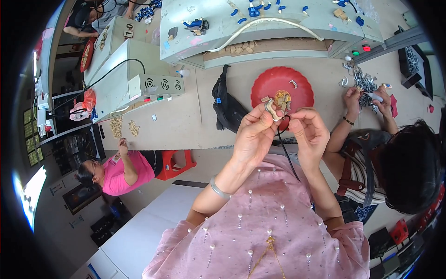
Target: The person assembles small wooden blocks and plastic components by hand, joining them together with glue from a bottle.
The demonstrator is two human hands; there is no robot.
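My left hand point(254, 135) is raised in front of my chest and pinches a small beige plastic clip point(271, 109) between thumb and fingers. My right hand point(309, 132) is close beside it, its fingers closed on a thin black cord point(287, 156) that loops up to the clip and hangs down over my pink beaded top. Just beyond my fingertips a round red tray point(265, 88) sits on the beige table, holding a small heap of beige clips point(282, 98). A pale bangle is on my left wrist.
A black bag point(227, 109) lies left of the tray. A grey machine bench point(260, 28) with blue parts stands behind it. A person at right handles metal pieces point(364, 83). Another person in pink point(123, 169) sits at left near a grey control box point(155, 86).
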